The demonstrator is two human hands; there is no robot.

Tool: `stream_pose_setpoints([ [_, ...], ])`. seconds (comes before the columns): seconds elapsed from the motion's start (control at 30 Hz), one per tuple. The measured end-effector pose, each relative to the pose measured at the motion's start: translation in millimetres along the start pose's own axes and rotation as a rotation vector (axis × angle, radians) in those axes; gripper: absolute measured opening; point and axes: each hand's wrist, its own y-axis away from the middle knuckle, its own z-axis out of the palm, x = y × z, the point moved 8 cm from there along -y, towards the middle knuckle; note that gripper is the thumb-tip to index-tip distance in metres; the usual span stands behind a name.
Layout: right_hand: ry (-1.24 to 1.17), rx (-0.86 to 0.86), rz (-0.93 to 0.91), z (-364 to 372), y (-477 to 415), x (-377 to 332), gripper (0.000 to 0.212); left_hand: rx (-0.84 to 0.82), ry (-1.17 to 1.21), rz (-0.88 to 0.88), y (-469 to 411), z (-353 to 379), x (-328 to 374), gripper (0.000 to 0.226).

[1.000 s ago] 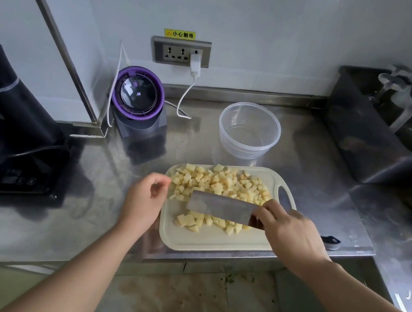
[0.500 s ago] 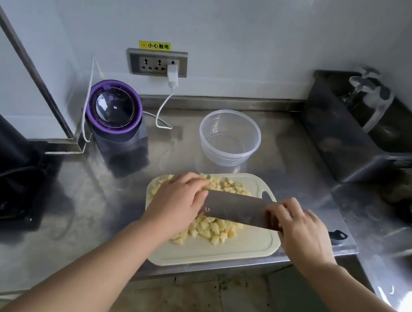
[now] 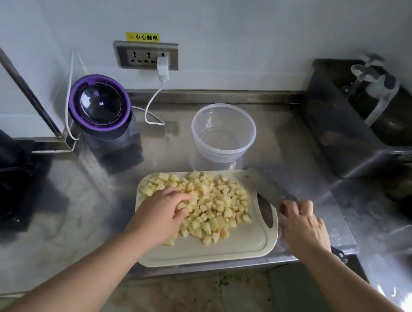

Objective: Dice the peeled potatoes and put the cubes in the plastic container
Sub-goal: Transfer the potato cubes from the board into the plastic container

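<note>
Cubes (image 3: 214, 204) on board (image 3: 233, 246) — container (image 3: 222, 134) behind.

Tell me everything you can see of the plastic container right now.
The plastic container is a clear, round tub with a thicker rim, upright and lidless. It is empty: none of the cubes are inside yet. It stands on the steel counter, just behind the cutting board. The left hand and right hand are clear of it.

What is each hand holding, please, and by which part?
The right hand holds the cleaver by its handle; the left hand curls round loose potato cubes.
</note>
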Motion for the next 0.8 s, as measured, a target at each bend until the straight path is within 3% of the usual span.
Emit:
stream_pose_setpoints([
  [0.17, 0.014, -0.024, 0.003, 11.9, 0.7, 2.1, 0.053, 0.011, 0.026, -0.049, 6.6, 2.6, -13.8, 0.034],
  [0.37, 0.018, 0.037, 0.010, -10.9, -3.3, -5.2, 0.037, 0.035, 0.072, -0.094, 4.7, -5.5, -20.7, 0.031],
  [0.53, -0.488, 0.023, -0.028, -32.7, -25.4, -57.7, 0.032, 0.070, 0.121, -0.139, 4.1, -16.8, -37.4, 0.029],
  [0.7, -1.047, -0.201, 0.217, -26.7, -68.9, -103.1, 0.046, 0.096, 0.177, -0.182, 5.3, -33.0, -55.6, 0.028],
  [0.8, -1.259, -0.277, 0.359, -24.5, -87.4, -118.1, 0.048, 0.120, 0.186, -0.188, 2.7, -40.1, -60.3, 0.027],
])
